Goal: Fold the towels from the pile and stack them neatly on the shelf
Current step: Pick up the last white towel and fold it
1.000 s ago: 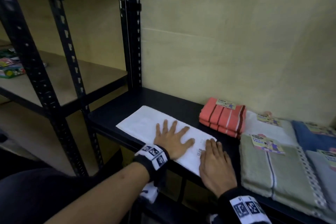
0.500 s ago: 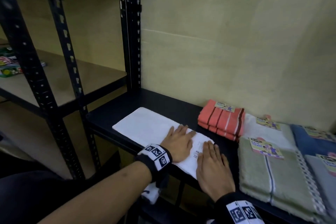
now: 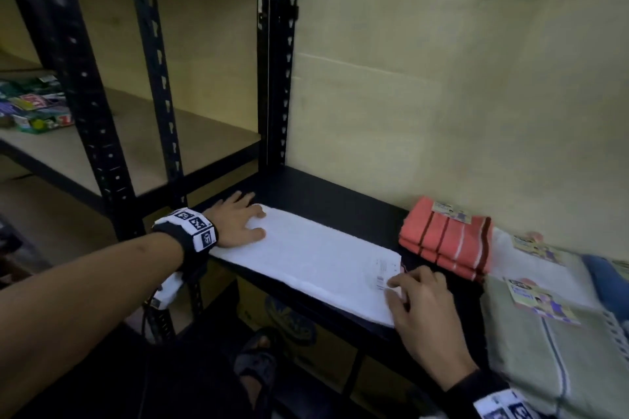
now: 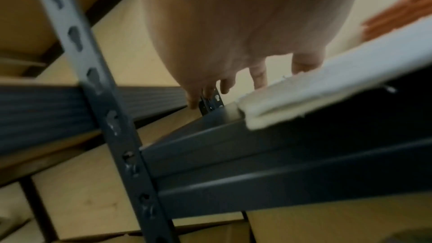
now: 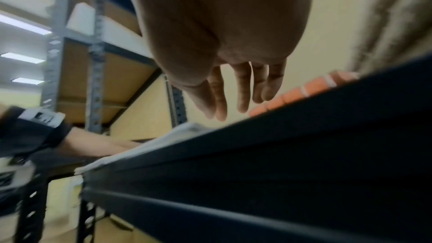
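Evidently to flatten it for folding, both hands, the left hand [image 3: 238, 219] and right hand [image 3: 420, 303], rest with fingers seemingly straight on opposite ends of the long white terry towel [image 3: 313, 257] lying on the black metal shelf [image 3: 326, 194].

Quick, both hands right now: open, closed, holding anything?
Left hand: open, flat on the white towel's left end.
Right hand: open, fingers at its right end.

Left hand [image 3: 238, 219]: palm down, fingers extended and slightly spread, forearm reaching in from lower left. Right hand [image 3: 420, 308]: palm down, fingers extended and close together. Both wrists carry black-and-white marker bands.
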